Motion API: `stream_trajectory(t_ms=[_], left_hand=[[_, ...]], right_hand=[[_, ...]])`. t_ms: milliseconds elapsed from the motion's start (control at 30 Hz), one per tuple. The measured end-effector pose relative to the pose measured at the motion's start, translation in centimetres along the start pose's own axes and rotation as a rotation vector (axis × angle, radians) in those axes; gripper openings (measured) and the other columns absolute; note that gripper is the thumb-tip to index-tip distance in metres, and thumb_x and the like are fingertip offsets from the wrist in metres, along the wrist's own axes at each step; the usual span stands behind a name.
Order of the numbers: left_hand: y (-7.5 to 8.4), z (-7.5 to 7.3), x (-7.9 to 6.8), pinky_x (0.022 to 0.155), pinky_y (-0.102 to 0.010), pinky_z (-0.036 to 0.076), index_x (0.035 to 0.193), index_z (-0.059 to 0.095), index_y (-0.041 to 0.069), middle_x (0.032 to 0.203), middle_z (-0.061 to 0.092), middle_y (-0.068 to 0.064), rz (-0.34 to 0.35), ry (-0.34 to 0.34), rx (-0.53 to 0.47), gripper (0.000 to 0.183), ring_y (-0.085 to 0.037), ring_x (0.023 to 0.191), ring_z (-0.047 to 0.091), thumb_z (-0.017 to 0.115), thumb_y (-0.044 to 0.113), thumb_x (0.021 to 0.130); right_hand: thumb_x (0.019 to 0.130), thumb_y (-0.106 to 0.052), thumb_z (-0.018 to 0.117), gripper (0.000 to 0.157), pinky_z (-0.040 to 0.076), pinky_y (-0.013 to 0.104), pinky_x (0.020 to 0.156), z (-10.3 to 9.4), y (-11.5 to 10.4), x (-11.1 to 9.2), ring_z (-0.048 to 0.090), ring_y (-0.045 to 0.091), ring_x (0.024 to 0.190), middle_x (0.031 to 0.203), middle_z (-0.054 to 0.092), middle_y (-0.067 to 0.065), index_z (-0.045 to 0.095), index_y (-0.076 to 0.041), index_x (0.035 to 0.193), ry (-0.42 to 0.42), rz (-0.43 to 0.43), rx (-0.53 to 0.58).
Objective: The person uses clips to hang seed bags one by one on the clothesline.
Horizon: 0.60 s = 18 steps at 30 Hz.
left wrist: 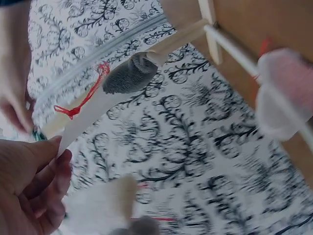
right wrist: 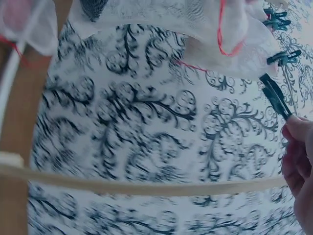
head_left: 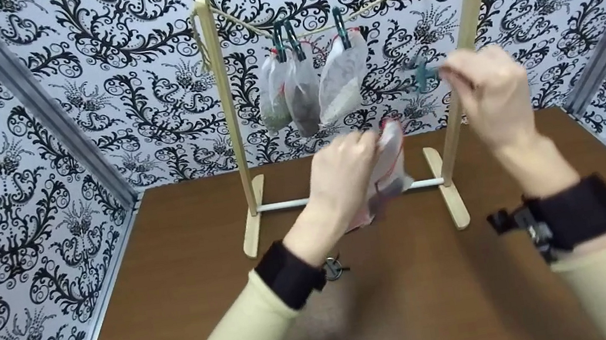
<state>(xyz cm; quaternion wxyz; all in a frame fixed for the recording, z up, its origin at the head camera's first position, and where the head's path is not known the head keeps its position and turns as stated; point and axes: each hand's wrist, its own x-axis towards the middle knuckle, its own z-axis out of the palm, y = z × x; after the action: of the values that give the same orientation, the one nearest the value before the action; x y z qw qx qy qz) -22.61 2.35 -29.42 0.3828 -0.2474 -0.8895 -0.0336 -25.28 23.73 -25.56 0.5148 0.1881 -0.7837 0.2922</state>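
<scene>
My left hand [head_left: 342, 173] pinches the top of a white mesh bag [left wrist: 85, 122] with dark grains and a loose red drawstring. In front of the right post, my right hand [head_left: 490, 90] holds a dark green clothespin [right wrist: 276, 98] between thumb and fingers. Three similar bags hang together on the rope [head_left: 241, 23]: one with greenish contents [head_left: 274, 100], one greyish [head_left: 303, 98], and one pale [head_left: 344, 84]. Green clothespins [head_left: 341, 28] grip their tops. A bag with pink contents [left wrist: 286, 93] lies low by the white bar, mostly hidden behind my left hand in the head view.
The rope sags between a left wooden post [head_left: 225, 104] and a right wooden post [head_left: 472, 4]. Wooden feet [head_left: 453, 205] and a white crossbar [head_left: 284, 204] brace the stand on the brown table [head_left: 188, 281]. Patterned walls [head_left: 150, 96] enclose the back and sides.
</scene>
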Motion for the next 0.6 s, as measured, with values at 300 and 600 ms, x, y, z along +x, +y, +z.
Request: stream_trajectory(t_ms=[300, 600], left_hand=[[0.0, -2.6, 7.9, 0.083, -0.026, 0.058, 0.131, 0.064, 0.022, 0.106, 0.076, 0.006, 0.102, -0.093, 0.257, 0.040, -0.015, 0.103, 0.068, 0.065, 0.035, 0.092], [-1.3, -3.1, 12.9, 0.091, -0.030, 0.047, 0.108, 0.070, 0.011, 0.092, 0.073, 0.001, 0.141, -0.027, 0.399, 0.025, -0.016, 0.100, 0.058, 0.051, 0.006, 0.092]], right_hand=[[0.098, -0.034, 0.055, 0.040, 0.034, 0.022, 0.078, 0.2, -1.3, 6.7, 0.062, 0.035, 0.079, 0.097, 0.077, 0.016, 0.075, 0.001, 0.093, 0.010, -0.077, -0.135], [0.100, -0.040, 0.048, 0.047, 0.052, 0.046, 0.083, 0.0, -1.7, 10.7, 0.062, 0.037, 0.090, 0.105, 0.077, 0.012, 0.076, -0.002, 0.099, -0.047, -0.172, -0.311]])
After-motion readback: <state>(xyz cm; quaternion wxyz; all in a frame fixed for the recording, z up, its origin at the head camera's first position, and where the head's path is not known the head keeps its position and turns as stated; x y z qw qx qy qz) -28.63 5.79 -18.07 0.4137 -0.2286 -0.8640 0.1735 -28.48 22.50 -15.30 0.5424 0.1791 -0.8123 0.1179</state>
